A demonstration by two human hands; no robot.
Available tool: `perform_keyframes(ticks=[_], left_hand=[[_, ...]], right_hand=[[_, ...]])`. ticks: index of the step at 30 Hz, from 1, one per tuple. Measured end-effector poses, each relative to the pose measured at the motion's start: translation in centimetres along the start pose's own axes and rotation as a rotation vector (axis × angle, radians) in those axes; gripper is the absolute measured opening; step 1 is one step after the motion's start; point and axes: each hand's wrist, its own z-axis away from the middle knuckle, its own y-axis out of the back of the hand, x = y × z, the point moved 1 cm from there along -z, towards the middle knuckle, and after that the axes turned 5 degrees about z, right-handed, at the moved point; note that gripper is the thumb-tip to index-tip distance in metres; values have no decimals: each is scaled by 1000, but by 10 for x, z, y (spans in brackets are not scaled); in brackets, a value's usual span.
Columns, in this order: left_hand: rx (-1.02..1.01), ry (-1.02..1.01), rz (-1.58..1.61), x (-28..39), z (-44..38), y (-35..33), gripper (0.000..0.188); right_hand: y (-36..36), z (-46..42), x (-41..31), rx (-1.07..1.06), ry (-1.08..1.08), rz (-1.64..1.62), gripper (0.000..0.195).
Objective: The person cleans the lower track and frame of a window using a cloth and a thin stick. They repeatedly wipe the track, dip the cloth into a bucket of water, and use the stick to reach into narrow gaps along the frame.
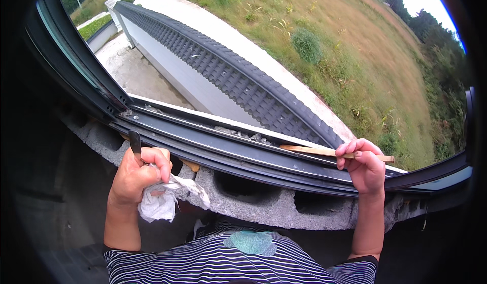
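My left hand [142, 173] is closed around a crumpled white cloth or tissue [159, 204] and a tool with a dark handle [134, 142]; the tool's other end is hidden in the fist. In my right hand [363, 164] is a flat wooden stick [315, 150], pinched between thumb and fingers. Its tip reaches into the outer channel of the dark metal window track [213, 143]. Clumps of grey-white debris [243, 134] lie in that channel, left of the stick's tip. More crumbs [127, 112] sit at the track's left corner.
Beneath the track is a sill of hollow concrete blocks [262, 209] with open cavities. A sliding window frame [80, 55] stands at the left, another frame part [449, 169] at the right. Outside and below runs a white wall topped with dark roof tiles [228, 74], beside a grassy field [361, 55].
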Motion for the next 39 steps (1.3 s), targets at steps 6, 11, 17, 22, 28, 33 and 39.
perform_keyframes(ticks=[6,11,17,22,28,33,39], left_hand=[[-94,10,-254,10,-34,-11,8],[-122,265,-399,15,-59,-21,28],[-285,118,-796,11,-85,-32,36],[-389,172,-875,6,-105,-53,41],[-408,141,-994,-5,-123,-76,27],[-310,-112,-1245,-20,-129,-85,5],[-221,-369,-1515,-35,-118,-90,2]], right_hand=[[7,-8,10,32,-20,-111,22],[0,-8,23,63,-94,-108,19],[-15,-21,28,17,-90,-153,20],[-11,-22,29,13,-123,-166,21],[-12,-15,21,-7,-96,-45,25],[-17,-15,18,83,-127,-104,26],[-28,-19,8,65,-75,-65,25]])
